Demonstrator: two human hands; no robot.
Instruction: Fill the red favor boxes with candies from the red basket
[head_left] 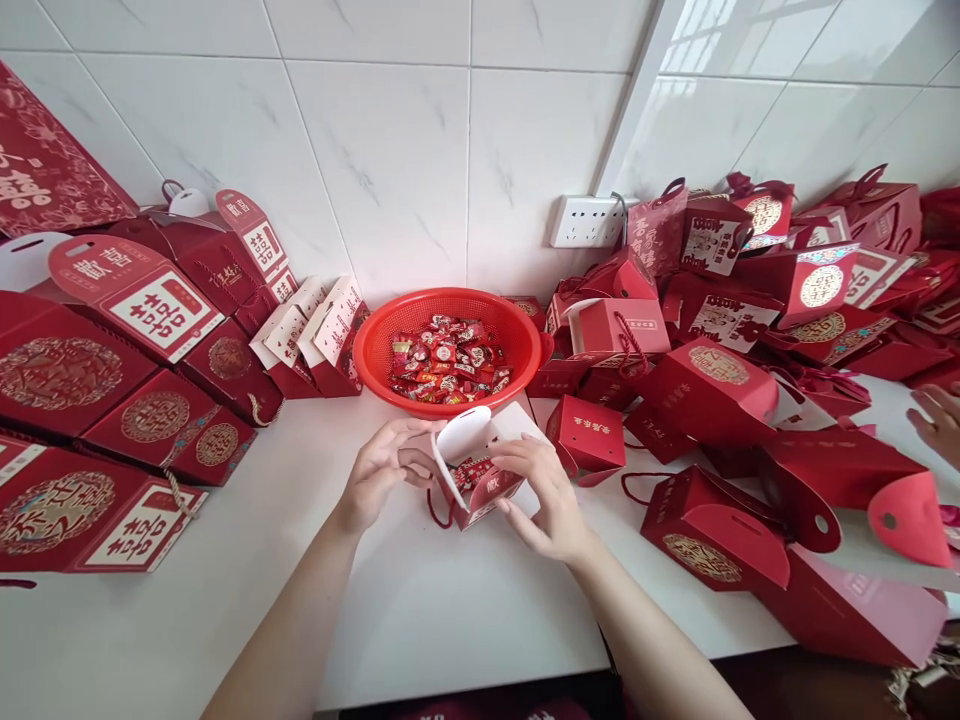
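In the head camera's view, a small red gift box (493, 497) stands open on the white table (420, 620), just in front of a red plastic colander (367, 360), between the person's two hands. Outside, its card is deep red with pale Chinese lettering on the rounded near flap; inside, it is plain white. One white rounded flap with a narrow slot near its edge stands raised on the far left, its bare edge showing as a pale curved line, and a flat white panel spreads out at the far right. Red-patterned wrapped sweets (474, 473) lie within, partly hidden by the flap and the fingers. A dark red cord handle (439, 512) loops down beside the left wall. The left hand (386, 470) is at that side with its fingers loosely bent against the flap's edge; whether they pinch it, I cannot tell. The right hand (544, 495) is arched open over the right side, thumb apart from the fingers. The colander holds a heap of red-wrapped candies (450, 362). A lidded red box (589, 435) stands near the right hand.
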